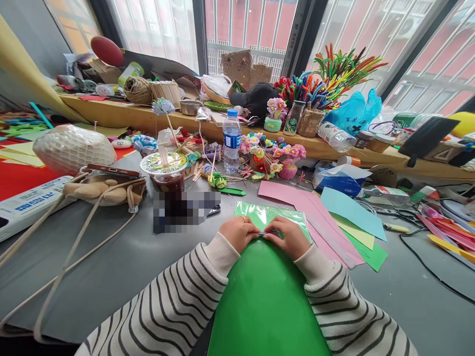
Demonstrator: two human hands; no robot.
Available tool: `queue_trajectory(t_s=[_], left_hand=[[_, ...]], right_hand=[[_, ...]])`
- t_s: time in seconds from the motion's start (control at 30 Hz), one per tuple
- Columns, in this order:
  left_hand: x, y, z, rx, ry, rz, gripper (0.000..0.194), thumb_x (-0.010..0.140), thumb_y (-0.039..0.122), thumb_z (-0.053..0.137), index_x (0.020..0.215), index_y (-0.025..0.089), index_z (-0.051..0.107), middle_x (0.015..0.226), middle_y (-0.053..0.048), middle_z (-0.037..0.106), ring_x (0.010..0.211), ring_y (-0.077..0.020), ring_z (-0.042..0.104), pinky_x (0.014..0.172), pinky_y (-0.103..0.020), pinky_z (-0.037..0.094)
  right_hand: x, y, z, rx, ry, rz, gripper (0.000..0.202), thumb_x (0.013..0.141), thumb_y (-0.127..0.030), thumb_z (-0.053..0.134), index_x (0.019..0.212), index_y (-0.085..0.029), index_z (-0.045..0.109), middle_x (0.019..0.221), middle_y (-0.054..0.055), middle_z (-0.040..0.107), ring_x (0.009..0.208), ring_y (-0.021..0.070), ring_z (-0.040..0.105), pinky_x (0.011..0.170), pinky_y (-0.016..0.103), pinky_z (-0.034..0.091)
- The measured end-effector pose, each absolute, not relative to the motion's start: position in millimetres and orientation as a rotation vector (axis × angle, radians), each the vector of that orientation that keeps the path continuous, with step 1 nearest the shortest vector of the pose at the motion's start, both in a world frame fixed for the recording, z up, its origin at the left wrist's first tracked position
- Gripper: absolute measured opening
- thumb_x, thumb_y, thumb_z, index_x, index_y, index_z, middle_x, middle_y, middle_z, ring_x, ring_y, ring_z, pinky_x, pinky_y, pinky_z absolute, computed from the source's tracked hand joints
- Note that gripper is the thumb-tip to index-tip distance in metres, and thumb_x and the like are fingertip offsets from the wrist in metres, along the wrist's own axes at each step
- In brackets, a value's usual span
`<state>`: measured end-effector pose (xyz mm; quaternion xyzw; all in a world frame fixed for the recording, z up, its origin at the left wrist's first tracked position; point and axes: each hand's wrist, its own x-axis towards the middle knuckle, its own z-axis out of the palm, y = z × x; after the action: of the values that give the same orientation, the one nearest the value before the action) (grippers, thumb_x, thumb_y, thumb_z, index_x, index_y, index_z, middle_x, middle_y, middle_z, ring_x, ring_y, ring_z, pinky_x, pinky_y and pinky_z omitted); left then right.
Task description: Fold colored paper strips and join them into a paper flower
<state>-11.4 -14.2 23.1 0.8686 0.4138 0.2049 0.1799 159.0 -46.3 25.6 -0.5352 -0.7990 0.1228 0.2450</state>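
Observation:
A large green sheet (270, 301) lies between my forearms and runs to the near edge of the view. Over its far end, my left hand (239, 233) and my right hand (287, 236) meet, fingertips pinched together on a small greyish piece (261, 234). The piece is mostly covered by the fingers, so its shape is hard to make out. Beyond the hands is a clear plastic sleeve (297, 215) with green under it. Pink paper (276, 192) lies to the right of the sleeve, partly under a clear ruler-like strip.
A lidded drink cup (164, 170) and a blue-capped water bottle (232, 143) stand beyond the hands. A corded bag (106, 190) lies left. Light blue paper (352, 212) and a black cable (430, 267) are at right. Crafted flowers (274, 153) stand below a crowded wooden shelf (208, 129).

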Motion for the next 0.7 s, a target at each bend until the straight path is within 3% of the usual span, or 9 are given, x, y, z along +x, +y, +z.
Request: queue_trajectory(t_s=[0.2, 0.7], left_hand=[[-8.1, -10.8, 30.6, 2.426, 1.228, 0.441, 0.016, 0.070, 0.026, 0.058, 0.083, 0.022, 0.068, 0.078, -0.004, 0.065, 0.076, -0.0186, 0.059, 0.070, -0.028, 0.045], [-10.6, -12.0, 25.6, 2.342, 1.162, 0.558, 0.015, 0.070, 0.023, 0.058, 0.079, 0.019, 0.068, 0.078, -0.005, 0.062, 0.072, -0.0165, 0.058, 0.070, -0.027, 0.046]], right_hand=[[158.4, -45.3, 25.9, -1.479, -2.190, 0.338, 0.003, 0.070, -0.017, 0.060, 0.072, -0.017, 0.062, 0.072, 0.003, 0.059, 0.070, 0.0151, 0.055, 0.064, 0.026, 0.044], [157.9, -45.0, 25.6, -1.479, -2.200, 0.315, 0.004, 0.071, -0.018, 0.060, 0.071, -0.016, 0.063, 0.070, 0.003, 0.059, 0.069, 0.0151, 0.054, 0.063, 0.026, 0.043]])
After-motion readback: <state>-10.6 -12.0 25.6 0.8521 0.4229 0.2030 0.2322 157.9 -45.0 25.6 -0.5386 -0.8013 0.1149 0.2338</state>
